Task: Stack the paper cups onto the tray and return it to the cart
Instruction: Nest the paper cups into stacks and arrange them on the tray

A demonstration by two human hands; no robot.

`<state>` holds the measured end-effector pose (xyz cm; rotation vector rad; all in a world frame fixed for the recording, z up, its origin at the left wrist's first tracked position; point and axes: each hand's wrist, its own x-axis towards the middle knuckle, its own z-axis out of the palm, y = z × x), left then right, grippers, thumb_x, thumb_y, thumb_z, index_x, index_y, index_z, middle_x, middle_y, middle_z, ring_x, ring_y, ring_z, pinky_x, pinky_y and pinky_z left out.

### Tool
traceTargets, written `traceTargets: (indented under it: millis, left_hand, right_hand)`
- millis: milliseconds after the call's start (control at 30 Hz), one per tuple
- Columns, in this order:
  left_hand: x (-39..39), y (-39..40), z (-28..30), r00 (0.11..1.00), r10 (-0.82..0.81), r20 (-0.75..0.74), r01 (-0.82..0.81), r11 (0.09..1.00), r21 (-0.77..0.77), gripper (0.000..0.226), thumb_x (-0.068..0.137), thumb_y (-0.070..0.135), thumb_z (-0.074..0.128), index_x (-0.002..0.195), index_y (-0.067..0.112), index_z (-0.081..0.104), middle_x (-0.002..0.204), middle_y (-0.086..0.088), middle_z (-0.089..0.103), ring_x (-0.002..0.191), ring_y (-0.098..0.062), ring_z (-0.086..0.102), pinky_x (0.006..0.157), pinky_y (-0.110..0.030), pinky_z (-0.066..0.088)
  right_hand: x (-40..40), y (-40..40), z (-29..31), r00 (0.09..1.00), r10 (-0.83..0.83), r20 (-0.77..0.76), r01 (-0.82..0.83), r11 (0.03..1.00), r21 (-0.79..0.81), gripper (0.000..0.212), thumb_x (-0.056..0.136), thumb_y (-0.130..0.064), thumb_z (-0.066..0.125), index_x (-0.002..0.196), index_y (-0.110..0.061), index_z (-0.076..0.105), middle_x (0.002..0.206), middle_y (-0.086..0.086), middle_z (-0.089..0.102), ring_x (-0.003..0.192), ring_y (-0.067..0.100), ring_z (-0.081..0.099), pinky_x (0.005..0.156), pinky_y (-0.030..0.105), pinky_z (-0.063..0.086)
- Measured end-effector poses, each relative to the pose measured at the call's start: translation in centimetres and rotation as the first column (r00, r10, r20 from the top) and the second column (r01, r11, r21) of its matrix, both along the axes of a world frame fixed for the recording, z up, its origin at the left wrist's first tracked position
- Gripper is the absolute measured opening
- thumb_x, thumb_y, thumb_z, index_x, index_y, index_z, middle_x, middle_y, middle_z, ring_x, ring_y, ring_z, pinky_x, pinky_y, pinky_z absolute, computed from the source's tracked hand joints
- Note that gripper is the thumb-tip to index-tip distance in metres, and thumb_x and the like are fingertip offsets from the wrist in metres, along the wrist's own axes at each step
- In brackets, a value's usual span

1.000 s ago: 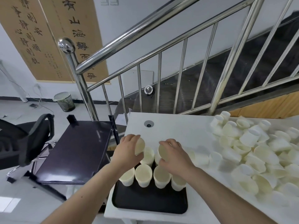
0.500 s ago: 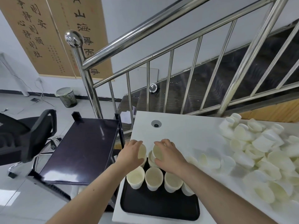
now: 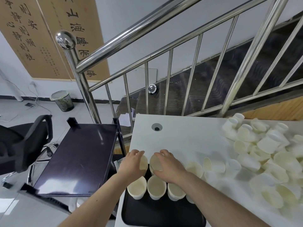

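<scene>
Left grip (image 3: 133, 163) curls round a cup (image 3: 144, 162); right grip (image 3: 168, 164) likewise round another cup (image 3: 155, 163), both lower than a sec ago, nearly seated on tray (image 3: 160, 215). Front row (image 3: 156, 187) just below; loose pile (image 3: 270, 158) right on counter (image 3: 188, 138); cart (image 3: 78, 158) left.

One view only, head-worn, wide-angle, looking forward and down from above the near edge of the desk (image 3: 180, 138). Close over the near left corner, where the black tray (image 3: 157, 213) lies and both forearms reach in from the bottom of the frame. Facing the stair railing (image 3: 147, 35) beyond the far edge, its bars bent by the lens. Left of the desk, the dark cart (image 3: 78, 159) seen from above; loose paper cups (image 3: 268, 154) toward the right edge
</scene>
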<state>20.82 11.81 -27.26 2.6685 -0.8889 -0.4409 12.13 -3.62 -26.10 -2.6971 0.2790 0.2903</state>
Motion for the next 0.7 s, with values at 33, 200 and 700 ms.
traceTargets:
  millis: [33, 200, 700]
  left_hand:
    - [0.0, 0.0, -0.2, 1.000, -0.001, -0.005, 0.001, 1.000, 0.003, 0.076, 0.082, 0.034, 0.065, 0.148, 0.023, 0.028, 0.146, 0.003, 0.032, 0.135, -0.020, 0.031, 0.101, -0.033, 0.042]
    - [-0.1, 0.1, -0.5, 1.000, 0.000, 0.014, -0.001, 0.999, 0.043, 0.069, 0.089, 0.037, 0.058, 0.147, 0.017, 0.027, 0.147, 0.001, 0.035, 0.135, -0.021, 0.033, 0.103, -0.033, 0.040]
    - [-0.6, -0.6, 0.0, 0.999, -0.013, 0.051, 0.012, 0.999, 0.029, 0.060, 0.092, 0.030, 0.056, 0.146, 0.021, 0.031, 0.146, 0.003, 0.037, 0.135, -0.019, 0.031, 0.103, -0.033, 0.037]
  right_hand:
    - [0.0, 0.0, -0.1, 1.000, -0.003, -0.006, 0.003, 1.000, -0.006, 0.063, 0.090, -0.035, 0.055, 0.147, -0.020, 0.031, 0.149, 0.000, 0.026, 0.137, 0.021, 0.030, 0.099, 0.034, 0.043]
    - [0.1, -0.3, -0.7, 1.000, -0.006, -0.015, 0.006, 1.000, -0.003, 0.060, 0.091, -0.032, 0.057, 0.143, -0.017, 0.034, 0.149, 0.000, 0.031, 0.134, 0.021, 0.035, 0.100, 0.036, 0.043]
    - [-1.1, -1.0, 0.0, 0.999, -0.019, 0.030, 0.017, 0.999, 0.046, 0.071, 0.091, -0.034, 0.059, 0.151, -0.020, 0.023, 0.158, -0.004, 0.018, 0.142, 0.020, 0.026, 0.109, 0.037, 0.036]
